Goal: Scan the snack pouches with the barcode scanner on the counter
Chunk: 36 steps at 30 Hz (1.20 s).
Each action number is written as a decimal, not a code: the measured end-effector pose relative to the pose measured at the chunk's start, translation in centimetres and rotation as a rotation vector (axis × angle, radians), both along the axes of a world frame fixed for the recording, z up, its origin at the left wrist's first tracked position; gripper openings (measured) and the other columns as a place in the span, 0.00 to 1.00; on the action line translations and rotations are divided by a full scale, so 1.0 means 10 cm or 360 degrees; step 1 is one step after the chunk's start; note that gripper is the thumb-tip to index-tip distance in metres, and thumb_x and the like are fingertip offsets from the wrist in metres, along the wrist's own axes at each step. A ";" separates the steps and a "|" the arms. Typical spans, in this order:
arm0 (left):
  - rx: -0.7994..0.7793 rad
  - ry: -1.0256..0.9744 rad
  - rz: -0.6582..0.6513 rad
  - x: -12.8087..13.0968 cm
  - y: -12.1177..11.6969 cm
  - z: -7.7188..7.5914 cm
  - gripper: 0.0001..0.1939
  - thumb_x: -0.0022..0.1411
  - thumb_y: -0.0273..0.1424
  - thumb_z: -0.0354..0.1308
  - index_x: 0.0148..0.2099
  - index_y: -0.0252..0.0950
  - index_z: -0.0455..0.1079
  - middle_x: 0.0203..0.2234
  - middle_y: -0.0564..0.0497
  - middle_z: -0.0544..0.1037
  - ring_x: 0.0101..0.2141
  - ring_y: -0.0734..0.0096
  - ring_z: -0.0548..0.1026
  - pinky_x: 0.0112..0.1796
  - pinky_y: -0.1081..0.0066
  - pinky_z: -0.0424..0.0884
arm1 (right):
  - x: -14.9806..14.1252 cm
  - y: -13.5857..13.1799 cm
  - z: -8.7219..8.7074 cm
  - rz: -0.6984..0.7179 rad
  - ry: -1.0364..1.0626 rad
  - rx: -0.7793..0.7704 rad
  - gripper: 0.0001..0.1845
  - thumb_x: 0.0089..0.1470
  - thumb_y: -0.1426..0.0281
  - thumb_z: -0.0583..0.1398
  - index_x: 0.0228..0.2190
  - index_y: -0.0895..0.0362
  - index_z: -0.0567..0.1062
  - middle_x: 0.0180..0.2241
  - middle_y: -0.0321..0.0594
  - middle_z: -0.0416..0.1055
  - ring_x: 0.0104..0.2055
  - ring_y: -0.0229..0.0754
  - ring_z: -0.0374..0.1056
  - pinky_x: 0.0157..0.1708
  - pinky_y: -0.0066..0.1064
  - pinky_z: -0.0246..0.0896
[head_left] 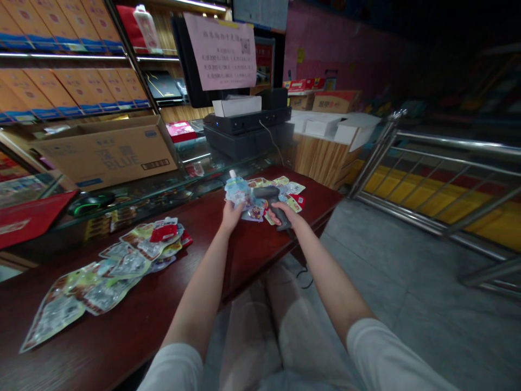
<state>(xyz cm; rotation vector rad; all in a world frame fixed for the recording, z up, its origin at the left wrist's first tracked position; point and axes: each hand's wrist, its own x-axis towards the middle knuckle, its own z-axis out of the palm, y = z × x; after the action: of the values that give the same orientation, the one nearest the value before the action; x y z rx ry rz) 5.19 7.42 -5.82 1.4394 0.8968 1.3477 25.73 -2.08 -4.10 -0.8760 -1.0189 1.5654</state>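
My left hand [232, 215] is closed on a light blue pouch with a white spout cap [237, 190], held just above the dark red table [195, 288]. In my right hand [284, 213] is a grey handheld barcode scanner [266, 193], its head turned left towards the pouch. The fingers wrap round its handle. Several flat, colourful packets [291, 187] lie under and behind both hands. Farther left on the table, more packets with clear fronts [118, 271] overlap in a long row.
A glass counter [195, 187] runs behind the table, bearing an open cardboard box [109, 152]. A monitor with a pink notice [222, 51] stands behind a black cash drawer [248, 136]. Orange boxes [61, 87] fill the left shelves. A metal railing [439, 179] stands at right.
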 end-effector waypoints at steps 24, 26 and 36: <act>-0.0038 0.0174 0.0111 -0.03 -0.10 0.11 0.21 0.49 0.32 0.66 0.46 0.34 0.71 0.41 0.45 0.80 0.45 0.57 0.78 0.49 0.60 0.73 | 0.02 -0.06 0.05 0.0125 0.0104 0.0118 0.16 0.47 0.62 0.63 0.34 0.54 0.64 0.17 0.25 0.61 0.12 0.31 0.52 0.12 0.24 0.44; -0.0004 0.0119 0.0122 -0.02 -0.09 0.12 0.18 0.50 0.32 0.65 0.45 0.34 0.71 0.42 0.44 0.81 0.45 0.58 0.78 0.50 0.60 0.72 | 0.02 -0.06 0.05 0.0123 0.0104 0.0112 0.16 0.47 0.62 0.63 0.33 0.54 0.64 0.17 0.26 0.61 0.12 0.31 0.52 0.12 0.25 0.44; 0.0051 0.0437 0.0419 -0.61 -0.11 0.33 0.16 0.48 0.35 0.65 0.40 0.35 0.73 0.36 0.44 0.82 0.40 0.56 0.79 0.46 0.60 0.73 | 0.02 -0.07 0.04 0.0077 0.0127 0.0117 0.17 0.46 0.61 0.64 0.30 0.54 0.63 0.17 0.28 0.62 0.12 0.31 0.53 0.12 0.25 0.44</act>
<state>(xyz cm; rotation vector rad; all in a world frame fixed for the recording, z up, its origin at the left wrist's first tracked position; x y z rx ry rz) -0.91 6.36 -2.47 1.5988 1.2850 1.3786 25.91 -2.75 -3.70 -0.7377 -1.0405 1.5805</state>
